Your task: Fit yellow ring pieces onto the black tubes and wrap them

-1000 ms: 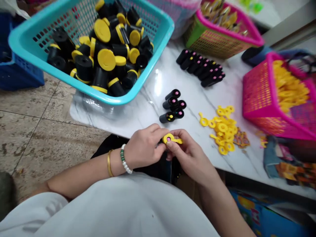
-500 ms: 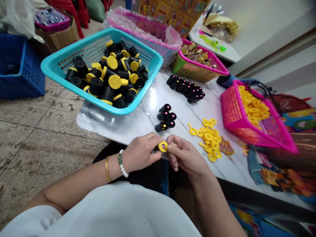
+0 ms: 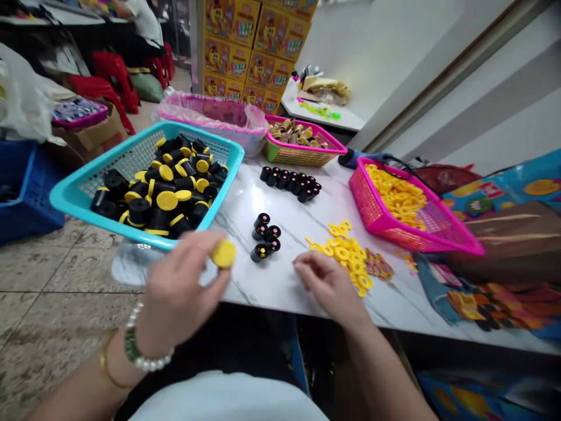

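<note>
My left hand [image 3: 184, 292] is raised and blurred near the table's front edge, closed on a piece with a yellow cap [image 3: 224, 254]. Just beyond it stands the teal basket [image 3: 79, 196], heaped with black tubes with yellow caps [image 3: 164, 181]. My right hand [image 3: 326, 283] rests low on the white marble table [image 3: 280, 199], fingers loosely curled with nothing visible in them, beside a pile of yellow rings [image 3: 346, 254]. A small cluster of black tubes [image 3: 264, 235] lies between my hands, and a row of black tubes [image 3: 290, 181] lies further back.
A pink basket of yellow rings [image 3: 403, 204] sits at right, and a pink-rimmed basket of gold pieces [image 3: 298, 140] and a bag-lined pink basket [image 3: 210, 114] at the back. Cartons [image 3: 254, 52] stand behind. A blue crate [image 3: 21, 181] and red chairs [image 3: 109, 82] are on the floor at left.
My hands have parted. The left hand has carried the yellow-capped piece left toward the teal basket, and the right hand has let go and dropped toward the table. The camera has tilted up.
</note>
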Available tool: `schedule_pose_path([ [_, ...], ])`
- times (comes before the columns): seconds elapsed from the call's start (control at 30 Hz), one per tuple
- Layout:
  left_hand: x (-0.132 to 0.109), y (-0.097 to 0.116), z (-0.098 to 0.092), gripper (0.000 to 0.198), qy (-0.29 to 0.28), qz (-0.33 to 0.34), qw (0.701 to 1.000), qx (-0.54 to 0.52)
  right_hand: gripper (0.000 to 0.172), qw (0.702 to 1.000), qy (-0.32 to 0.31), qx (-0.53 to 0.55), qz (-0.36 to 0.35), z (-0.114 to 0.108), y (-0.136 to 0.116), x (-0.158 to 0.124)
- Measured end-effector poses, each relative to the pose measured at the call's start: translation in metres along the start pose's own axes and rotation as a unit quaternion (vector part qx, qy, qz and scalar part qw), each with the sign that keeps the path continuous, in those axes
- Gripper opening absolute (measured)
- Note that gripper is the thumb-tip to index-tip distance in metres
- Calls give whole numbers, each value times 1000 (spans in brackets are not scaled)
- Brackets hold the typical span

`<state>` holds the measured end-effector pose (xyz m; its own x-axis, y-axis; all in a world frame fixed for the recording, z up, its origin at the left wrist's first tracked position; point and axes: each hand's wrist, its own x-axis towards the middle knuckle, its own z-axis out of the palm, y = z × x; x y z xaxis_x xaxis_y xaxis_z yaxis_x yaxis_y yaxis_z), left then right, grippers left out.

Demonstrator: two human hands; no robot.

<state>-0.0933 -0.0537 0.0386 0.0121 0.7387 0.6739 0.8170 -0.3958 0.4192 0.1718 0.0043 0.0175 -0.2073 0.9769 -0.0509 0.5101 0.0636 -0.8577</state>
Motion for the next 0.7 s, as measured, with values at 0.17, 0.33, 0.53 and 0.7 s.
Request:
schedule_pose_path([
  [0.17, 36, -43, -32, 49, 67, -83, 979, 173, 31, 914, 158, -373, -23, -32, 36, 34],
  [0.33, 27, -8, 2, 48, 76, 11, 989, 128, 32, 871, 67, -486, 17, -32, 35, 46],
  [0.53, 3, 18, 76, 53, -163, -49, 985, -22, 18, 862, 68, -501, 18, -33, 21, 40],
  [0.7, 7, 2, 90, 32, -231, -78, 966, -81, 18, 976, 38, -216, 1, -25, 25, 13],
])
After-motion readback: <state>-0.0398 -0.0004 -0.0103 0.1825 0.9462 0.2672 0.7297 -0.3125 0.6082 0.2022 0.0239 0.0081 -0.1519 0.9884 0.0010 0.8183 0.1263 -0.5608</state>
